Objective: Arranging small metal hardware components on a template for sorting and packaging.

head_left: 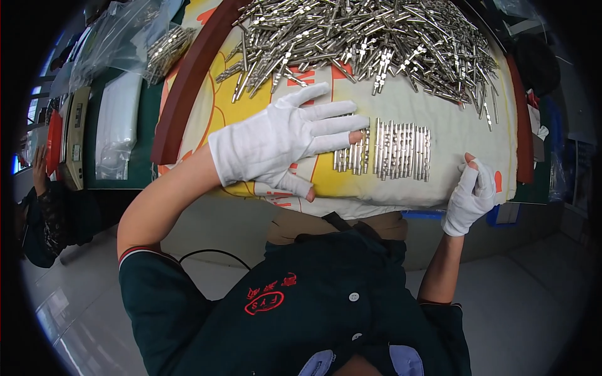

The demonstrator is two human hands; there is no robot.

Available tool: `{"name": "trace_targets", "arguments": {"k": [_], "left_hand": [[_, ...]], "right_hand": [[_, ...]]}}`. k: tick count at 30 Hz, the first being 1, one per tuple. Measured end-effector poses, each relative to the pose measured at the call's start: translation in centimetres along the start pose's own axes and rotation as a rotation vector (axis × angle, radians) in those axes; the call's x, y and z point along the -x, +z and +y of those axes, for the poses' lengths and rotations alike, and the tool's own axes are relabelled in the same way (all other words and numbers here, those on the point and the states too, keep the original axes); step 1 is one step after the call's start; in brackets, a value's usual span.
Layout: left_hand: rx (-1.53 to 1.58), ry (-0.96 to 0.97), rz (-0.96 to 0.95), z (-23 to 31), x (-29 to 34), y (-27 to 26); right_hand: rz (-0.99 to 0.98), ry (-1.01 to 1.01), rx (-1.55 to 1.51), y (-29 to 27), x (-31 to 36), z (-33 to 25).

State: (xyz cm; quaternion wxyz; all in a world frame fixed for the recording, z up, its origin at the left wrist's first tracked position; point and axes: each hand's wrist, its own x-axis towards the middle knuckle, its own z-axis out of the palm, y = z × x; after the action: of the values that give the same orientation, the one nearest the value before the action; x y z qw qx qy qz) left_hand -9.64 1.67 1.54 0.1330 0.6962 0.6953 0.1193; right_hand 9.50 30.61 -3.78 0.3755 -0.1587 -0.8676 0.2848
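Observation:
My left hand, in a white glove with some bare fingertips, lies flat with its fingers spread. Its fingers reach over the left group of silver drill bits, hiding their upper ends. Beside that group, a second row of drill bits lies side by side on the cloth. Near the cloth's right front edge is my right hand, gloved in white, with its fingers curled in. Whether anything sits inside the curled fingers is hidden. A large heap of loose drill bits covers the far part of the cloth.
Dark red wooden rails border the cloth at left and right. On the green table to the left are a bag of drill bits, flat plastic bags and a beige device. Another person's hand shows at far left.

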Motion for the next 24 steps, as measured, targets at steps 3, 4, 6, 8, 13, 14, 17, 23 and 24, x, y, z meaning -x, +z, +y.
{"name": "trace_targets", "arguments": {"k": [3,4,6,8,13,14,17,23,24], "left_hand": [[0.001,-0.001,-0.001,0.0,0.0,-0.3],[0.002,-0.001,-0.001,-0.1,0.1,-0.3],[-0.019,0.005,-0.019,-0.2,0.2,-0.4],[-0.014,0.002,-0.015,-0.3,0.4,-0.1],[-0.015,-0.014,-0.029,-0.2,0.5,-0.2],[-0.016,-0.005,-0.014,-0.3,0.6,0.0],[-0.029,-0.003,-0.007,-0.1,0.7,-0.1],[-0.014,-0.018,0.004,-0.1,1.2,0.1],[-0.008,-0.010,0.017,-0.2,1.3,0.2]], "right_hand": [[0.021,-0.012,-0.004,0.0,-0.2,0.1],[0.017,-0.003,-0.003,0.0,-0.2,0.0],[0.014,0.008,-0.004,0.0,-0.2,-0.1],[0.024,0.028,-0.006,0.1,-0.1,-0.3],[0.039,0.040,-0.052,0.2,0.0,-0.1],[0.028,0.045,-0.036,0.1,0.1,-0.2],[0.037,0.053,-0.054,0.1,0.2,0.0],[0.055,0.043,-0.058,0.2,0.2,0.1],[0.054,0.044,-0.060,0.2,0.2,0.1]]}}
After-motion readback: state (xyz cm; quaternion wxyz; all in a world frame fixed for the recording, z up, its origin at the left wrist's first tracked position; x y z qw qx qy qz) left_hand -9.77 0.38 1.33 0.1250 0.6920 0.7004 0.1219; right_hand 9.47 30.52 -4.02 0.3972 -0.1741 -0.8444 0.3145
